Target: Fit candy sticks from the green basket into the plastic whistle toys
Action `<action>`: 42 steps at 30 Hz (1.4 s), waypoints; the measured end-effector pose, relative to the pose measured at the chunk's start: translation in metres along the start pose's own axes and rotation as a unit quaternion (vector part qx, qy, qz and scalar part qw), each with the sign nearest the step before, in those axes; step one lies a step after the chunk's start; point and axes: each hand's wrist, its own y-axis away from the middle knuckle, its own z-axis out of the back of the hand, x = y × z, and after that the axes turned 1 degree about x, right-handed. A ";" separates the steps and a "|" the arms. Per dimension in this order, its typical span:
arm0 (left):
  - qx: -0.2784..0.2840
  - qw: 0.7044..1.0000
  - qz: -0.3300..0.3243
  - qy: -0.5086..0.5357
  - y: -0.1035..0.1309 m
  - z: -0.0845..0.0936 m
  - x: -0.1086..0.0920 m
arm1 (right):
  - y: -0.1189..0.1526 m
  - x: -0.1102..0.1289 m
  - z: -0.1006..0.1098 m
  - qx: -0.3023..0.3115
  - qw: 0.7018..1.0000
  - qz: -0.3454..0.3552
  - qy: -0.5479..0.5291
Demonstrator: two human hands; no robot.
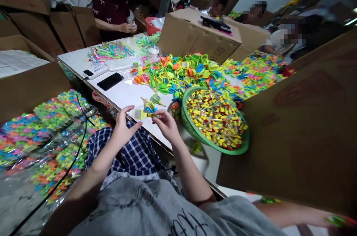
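Above the near table edge, my right hand (166,122) pinches the end of a small yellow and red tube piece (153,115). Its other end meets a yellow-green plastic piece (138,114) with a pale square face. My left hand (124,126) is just left of that piece, fingers and thumb spread apart, holding nothing. A few blue and green plastic pieces (150,105) lie on the table just beyond my hands. To the right, a green basket (185,120) holds many yellow and red tube pieces (214,117).
Beyond lie a heap of coloured plastic pieces (178,72), a black phone (110,81) and a cardboard box (195,37). A large carton (290,124) stands right; bagged pieces (52,124) lie left. A person (111,9) stands across the table; another person's hand (320,218) is lower right.
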 end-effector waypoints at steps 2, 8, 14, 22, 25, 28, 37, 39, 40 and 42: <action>0.002 0.999 0.005 -0.053 0.000 -0.008 0.025 | -0.006 -0.034 0.011 -0.060 0.997 -0.014 0.048; 0.085 0.982 -0.057 -0.159 -0.007 -0.033 0.064 | 0.002 -0.042 0.046 0.023 0.957 -0.059 0.282; 0.177 0.950 -0.059 -0.250 -0.018 -0.051 0.083 | -0.001 0.019 0.179 -0.231 0.840 -0.048 0.489; 0.209 0.917 -0.095 -0.325 -0.012 -0.054 0.092 | -0.014 -0.014 0.292 -0.099 0.718 -0.239 0.646; 0.204 0.916 -0.100 -0.331 -0.011 -0.054 0.094 | -0.013 -0.020 0.292 -0.077 0.721 -0.227 0.649; 0.205 0.915 -0.098 -0.334 -0.010 -0.054 0.095 | -0.011 -0.015 0.293 -0.071 0.728 -0.221 0.645; 0.203 0.912 -0.100 -0.343 -0.012 -0.055 0.093 | -0.035 0.008 0.293 -0.095 0.712 -0.259 0.646; 0.201 0.913 -0.099 -0.342 -0.012 -0.055 0.092 | -0.041 0.007 0.287 -0.067 0.706 -0.274 0.650; 0.200 0.913 -0.099 -0.341 -0.011 -0.054 0.092 | -0.043 0.005 0.283 -0.054 0.702 -0.275 0.655; 0.199 0.914 -0.099 -0.340 -0.011 -0.054 0.092 | -0.044 0.000 0.272 -0.037 0.692 -0.260 0.672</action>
